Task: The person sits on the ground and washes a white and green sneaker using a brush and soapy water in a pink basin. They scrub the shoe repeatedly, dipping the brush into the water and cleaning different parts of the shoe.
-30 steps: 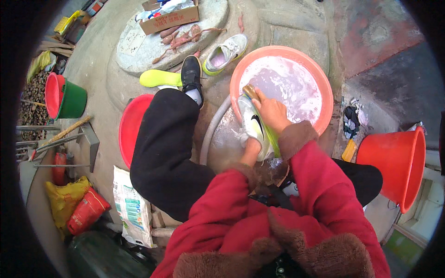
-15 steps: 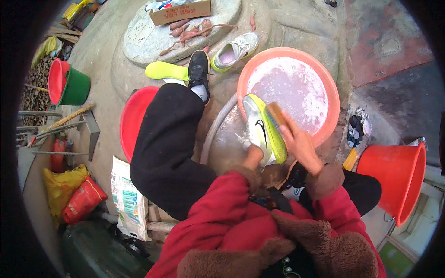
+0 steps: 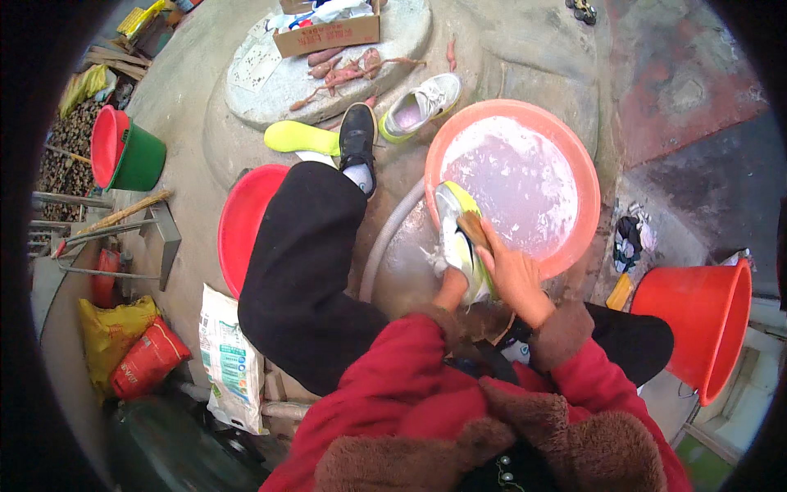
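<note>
The shoe [image 3: 453, 243] sat mid-frame by the pink basin [image 3: 589, 193], left hand [image 3: 452, 290] tucked inside (couldn't tell its grip), right hand [image 3: 514, 277] clutching a brush [image 3: 473, 229] against it, so scrubbing I'd guess, and the next stroke probably needed it held steady.

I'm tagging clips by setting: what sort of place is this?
Probably a household yard: concrete-like ground, root vegetables on a round slab, and a sudsy basin near the held shoe.
</note>
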Available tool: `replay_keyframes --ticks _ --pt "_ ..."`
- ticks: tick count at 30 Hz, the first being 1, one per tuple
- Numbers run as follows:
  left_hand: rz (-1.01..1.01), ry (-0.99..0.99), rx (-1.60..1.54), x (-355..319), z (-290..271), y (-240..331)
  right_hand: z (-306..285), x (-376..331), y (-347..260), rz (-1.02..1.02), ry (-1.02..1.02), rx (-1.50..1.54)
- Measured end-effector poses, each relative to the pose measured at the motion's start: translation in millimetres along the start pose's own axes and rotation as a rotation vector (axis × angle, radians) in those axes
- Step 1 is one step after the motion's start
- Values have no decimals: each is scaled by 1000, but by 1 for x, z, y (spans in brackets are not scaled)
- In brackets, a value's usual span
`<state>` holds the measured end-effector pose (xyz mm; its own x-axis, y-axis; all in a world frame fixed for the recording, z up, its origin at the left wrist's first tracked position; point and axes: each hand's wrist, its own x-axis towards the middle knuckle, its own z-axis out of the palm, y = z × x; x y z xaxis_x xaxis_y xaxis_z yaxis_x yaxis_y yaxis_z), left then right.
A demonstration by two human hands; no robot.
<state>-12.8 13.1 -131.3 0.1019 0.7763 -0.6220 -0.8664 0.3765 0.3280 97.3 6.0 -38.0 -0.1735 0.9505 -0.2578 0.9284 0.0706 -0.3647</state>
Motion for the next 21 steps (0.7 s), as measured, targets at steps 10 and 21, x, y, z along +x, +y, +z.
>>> replay_keyframes --ticks 10,21 --pt "-4 -12 44 -3 7 2 26 115 54 232 132 138" --pt "-38 -7 68 2 3 -5 -4 9 25 91 57 322"
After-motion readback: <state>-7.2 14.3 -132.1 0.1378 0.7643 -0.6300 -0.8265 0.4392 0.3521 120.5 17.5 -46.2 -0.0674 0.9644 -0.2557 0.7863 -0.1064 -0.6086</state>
